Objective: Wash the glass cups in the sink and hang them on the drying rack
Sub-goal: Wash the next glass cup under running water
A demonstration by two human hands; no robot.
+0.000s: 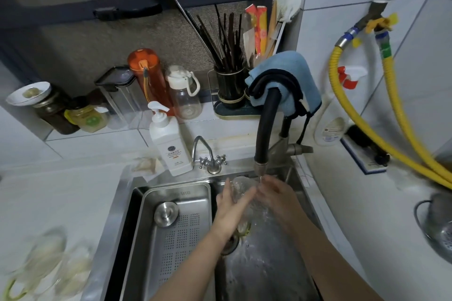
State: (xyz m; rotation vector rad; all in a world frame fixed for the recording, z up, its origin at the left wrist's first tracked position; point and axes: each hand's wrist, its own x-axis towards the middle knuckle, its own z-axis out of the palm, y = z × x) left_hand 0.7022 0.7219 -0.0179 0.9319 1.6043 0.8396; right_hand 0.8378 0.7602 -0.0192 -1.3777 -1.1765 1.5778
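A clear glass cup [241, 184] is held under the black faucet [265, 124], whose water runs onto it. My left hand [232, 205] wraps the cup from the left. My right hand [275, 193] presses against its right side, blurred. Both are over the steel sink [259, 264], near the drain. Other glass cups [46, 254] stand blurred on the counter at the lower left. I see no drying rack.
A perforated steel tray [176, 232] fills the sink's left half. A soap pump bottle [168, 144] and a small tap [208, 154] stand behind the sink. Jars, bottles and a chopstick holder [230, 85] line the back. A steel colander [437, 225] sits right, below yellow hoses [396, 115].
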